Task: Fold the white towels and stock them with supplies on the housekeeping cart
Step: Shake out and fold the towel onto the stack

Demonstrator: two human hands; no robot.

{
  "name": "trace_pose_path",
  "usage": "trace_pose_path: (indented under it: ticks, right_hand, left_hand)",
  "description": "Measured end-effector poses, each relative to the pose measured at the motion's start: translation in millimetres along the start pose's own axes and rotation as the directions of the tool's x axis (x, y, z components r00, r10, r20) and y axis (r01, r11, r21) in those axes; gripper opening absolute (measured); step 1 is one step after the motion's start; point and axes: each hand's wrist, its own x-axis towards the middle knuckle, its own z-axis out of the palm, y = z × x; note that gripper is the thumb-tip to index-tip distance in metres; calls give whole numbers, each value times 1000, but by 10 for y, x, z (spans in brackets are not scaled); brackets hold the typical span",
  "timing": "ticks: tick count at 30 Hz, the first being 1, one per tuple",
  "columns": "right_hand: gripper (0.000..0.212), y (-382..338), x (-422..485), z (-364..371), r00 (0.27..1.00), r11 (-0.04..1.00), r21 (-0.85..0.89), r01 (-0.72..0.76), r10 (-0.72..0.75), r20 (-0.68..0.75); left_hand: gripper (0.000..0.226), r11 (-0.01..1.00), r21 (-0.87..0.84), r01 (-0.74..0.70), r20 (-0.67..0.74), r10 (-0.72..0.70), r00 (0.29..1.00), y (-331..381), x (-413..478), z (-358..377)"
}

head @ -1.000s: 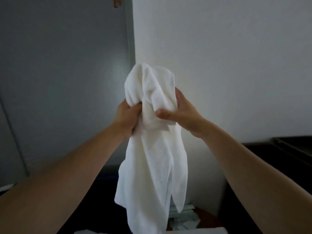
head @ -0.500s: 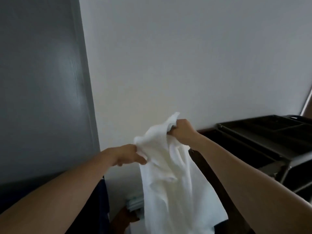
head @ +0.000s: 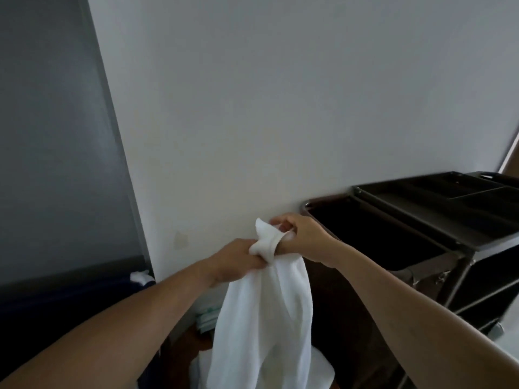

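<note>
**White towel and both hands, head view.** The white towel (head: pixel 264 318) is unfolded and held in the air in front of a pale wall (head: pixel 252 108). It is left of the housekeeping cart (head: pixel 421 220) and does not touch it. The cloth is plain white with a soft, matt surface. Its top edge is bunched into a thick roll, and one corner stands up as a small peak. The rest hangs straight down in long loose folds and runs out past the lower edge of the view.

The left grip (head: pixel 233 259), a bare hand, has its fingers curled tight round the roll from the left. The right grip (head: pixel 303 237), also bare, pinches the raised corner between thumb and curled fingers. Only the roll of cloth separates the two.

The cart is dark and stands against the wall. Its top tray (head: pixel 449 209) is divided into compartments, and an open dark bag (head: pixel 379 234) hangs at its near end, just behind the right grip.

A white heap of cloth (head: pixel 202 369) lies below the hanging towel. A stack of pale folded items (head: pixel 206 318) sits at the foot of the wall. At the left, a small white cloth (head: pixel 139 276) lies at the base of a grey door (head: pixel 56 136).
</note>
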Motion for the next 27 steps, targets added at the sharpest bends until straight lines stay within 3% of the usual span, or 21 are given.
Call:
trace_pose_path:
  ticks: [2, 5, 9, 11, 13, 14, 16, 18, 21, 24, 27]
  right_hand:
    - [63, 184, -1, -126, 1000, 999, 37, 8, -8, 25]
    - [57, 402, 56, -303, 994, 987, 157, 40, -54, 93]
    - [55, 523, 249, -517, 995, 980, 184, 75, -85, 47]
    - [64, 578, 322, -486, 994, 993, 60, 106, -108, 29]
    - [77, 638, 326, -358, 988, 988, -66, 137, -131, 83]
    - [79, 655, 304, -269, 978, 978, -127, 164, -144, 150]
    - [65, 666, 241, -50, 930, 941, -227, 250, -168, 328]
    - [41, 637, 166, 158, 861, 891, -275, 362, -206, 466]
    - [21, 499, 158, 251, 854, 888, -233, 397, -264, 449]
    - [22, 358, 245, 83, 911, 930, -142, 339, -287, 295]
    - [25, 325, 302, -62, 938, 950, -49, 309, -295, 181]
  left_hand:
    - [23, 986, -165, 29, -53, -38, 998, 198, 26, -66]
    - [37, 935, -351, 41, -119, -88, 989, 509, 98, -181]
    - [50, 862, -489, 132, -102, -207, 973, 606, 95, -324]
    - [49, 892, -380, 244, -46, -282, 958, 497, -19, -274]
    - [46, 916, -33, 399, 27, -398, 917, 367, -153, -132]
    - [51, 871, 152, 468, 65, -481, 874, 318, -211, -34]
    - [81, 762, 371, 531, 108, -603, 790, 235, -282, 166]
    - [102, 791, 347, 504, 182, -584, 791, 221, -317, 356]
    - [81, 873, 332, 358, 211, -438, 874, 222, -300, 517]
    - [49, 901, 315, 298, 75, -337, 939, 279, -247, 540]
    - [30, 939, 182, 292, -50, -288, 956, 384, -190, 386]
